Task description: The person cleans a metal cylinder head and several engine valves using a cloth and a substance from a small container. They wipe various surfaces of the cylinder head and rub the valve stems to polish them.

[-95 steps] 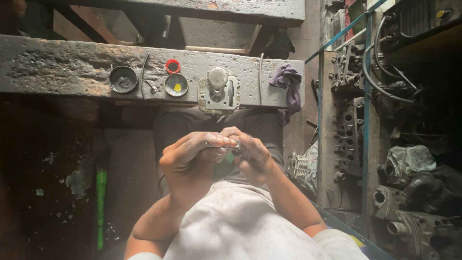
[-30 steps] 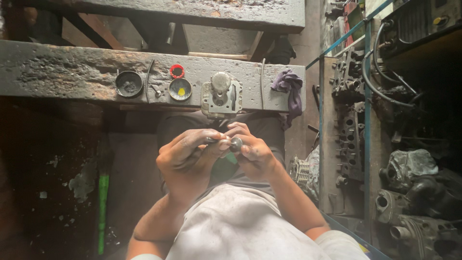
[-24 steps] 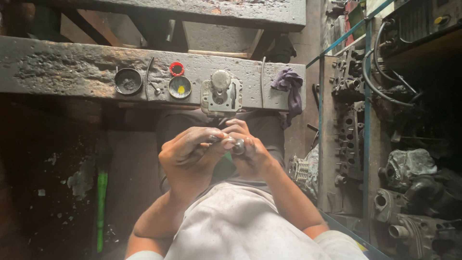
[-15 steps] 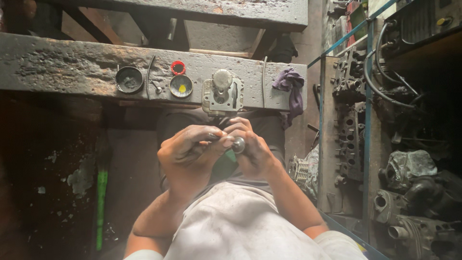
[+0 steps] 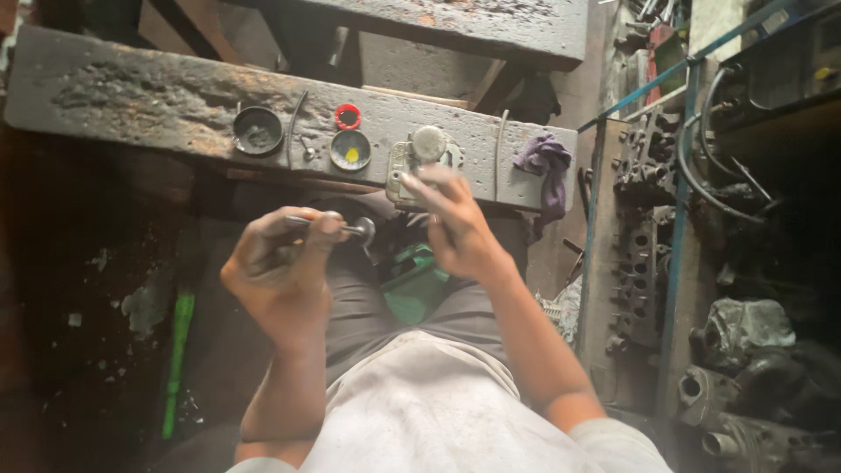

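Observation:
My left hand (image 5: pixel 282 267) grips a small metal valve (image 5: pixel 350 229) by its stem, its round head pointing right, above my lap. My right hand (image 5: pixel 451 223) has come off the valve and reaches forward, blurred, toward a grey metal engine part (image 5: pixel 420 158) lying on the worn wooden bench (image 5: pixel 131 88). The right hand's fingers are apart and I see nothing held in them. A green object (image 5: pixel 412 280) lies on my lap below both hands.
On the bench stand a dark round tin (image 5: pixel 257 131), a red ring cap (image 5: pixel 348 116), a tin with yellow paste (image 5: pixel 350 151) and a purple rag (image 5: pixel 545 162). Engine parts and hoses (image 5: pixel 727 289) crowd the right side. A green-handled tool (image 5: pixel 178 350) lies on the dirty floor at left.
Earlier both hands worked together on the valve over my lap. Now my right hand has let go and moved forward toward the bench; my left hand still holds the valve.

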